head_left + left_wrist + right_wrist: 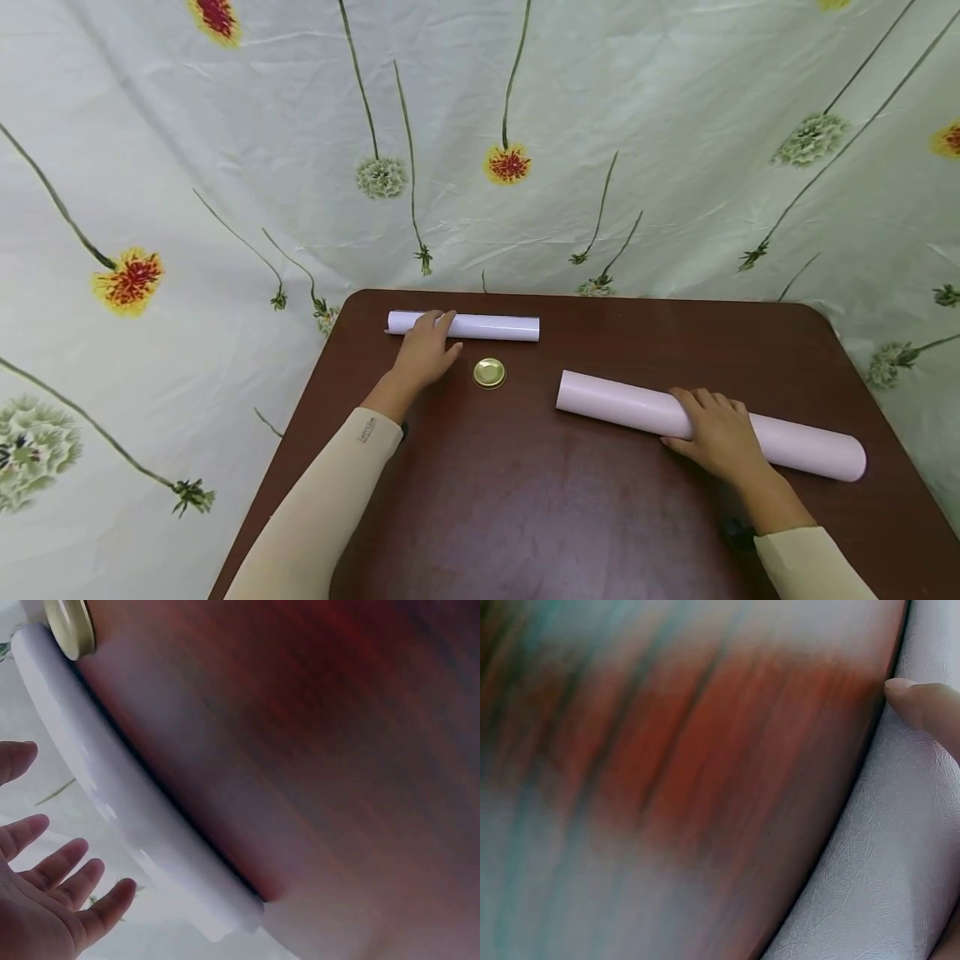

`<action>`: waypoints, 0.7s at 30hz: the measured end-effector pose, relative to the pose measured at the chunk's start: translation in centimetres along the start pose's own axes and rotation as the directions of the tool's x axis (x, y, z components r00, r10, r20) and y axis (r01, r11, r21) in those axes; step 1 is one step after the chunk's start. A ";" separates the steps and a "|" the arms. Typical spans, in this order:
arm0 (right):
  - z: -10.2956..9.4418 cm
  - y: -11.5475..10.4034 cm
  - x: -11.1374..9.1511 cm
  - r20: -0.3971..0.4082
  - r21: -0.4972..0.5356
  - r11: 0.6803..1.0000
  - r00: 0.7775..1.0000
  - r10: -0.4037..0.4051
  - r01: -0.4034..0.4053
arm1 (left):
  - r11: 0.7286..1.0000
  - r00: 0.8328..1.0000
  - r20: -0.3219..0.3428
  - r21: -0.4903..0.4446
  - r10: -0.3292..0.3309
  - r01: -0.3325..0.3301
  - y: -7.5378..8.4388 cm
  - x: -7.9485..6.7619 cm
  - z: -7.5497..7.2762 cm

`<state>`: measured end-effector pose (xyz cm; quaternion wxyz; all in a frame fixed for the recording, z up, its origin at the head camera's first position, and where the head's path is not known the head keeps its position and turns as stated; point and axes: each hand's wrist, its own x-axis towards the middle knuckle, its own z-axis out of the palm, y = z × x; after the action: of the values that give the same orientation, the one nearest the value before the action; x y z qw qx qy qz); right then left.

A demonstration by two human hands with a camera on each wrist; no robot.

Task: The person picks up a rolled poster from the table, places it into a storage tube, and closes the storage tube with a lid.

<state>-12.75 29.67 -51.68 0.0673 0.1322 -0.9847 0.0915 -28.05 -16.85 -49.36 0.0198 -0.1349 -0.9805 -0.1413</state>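
A thin, glossy white roll (495,327) lies near the far edge of the table. My left hand (426,352) is over its left part, and the fingertips overlap the roll in the head view. In the left wrist view the fingers (64,862) are spread and loosely bent beside the white roll (142,802), with nothing between them. My right hand (716,433) grips a thicker pale pink roll (615,402) around its middle, fingers over the top. Its thumb (922,705) lies along the near side of the pink roll (855,862) in the right wrist view.
A round gold jar lid (490,373) lies between the two rolls, just in front of the white one. The dark brown table (555,517) has rounded far corners. Behind and to its sides hangs a pale floral cloth (465,217).
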 end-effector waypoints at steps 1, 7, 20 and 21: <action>0.0 0.0 0.0 0.002 0.002 1.000 1.000 -0.002 0.002 | 1.000 1.000 0.008 0.004 -0.002 0.002 0.0 0.3 0.0; -0.1 0.0 0.2 0.009 0.007 1.000 1.000 0.000 -0.001 | 0.999 0.998 0.058 0.049 -0.002 -0.001 -0.2 1.6 0.1; 0.0 0.2 0.1 -0.016 0.008 1.000 1.000 -0.006 0.006 | 0.989 0.991 0.115 0.134 -0.070 0.055 -1.2 3.0 1.4; 0.1 0.2 0.1 -0.018 0.008 1.000 1.000 -0.006 0.006 | 0.989 0.991 0.113 0.136 -0.072 0.056 -1.2 3.1 1.4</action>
<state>-12.92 29.79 -51.75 0.0759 0.1348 -0.9833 0.0963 -31.31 -16.76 -50.77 -0.0336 -0.1098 -0.9911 -0.0681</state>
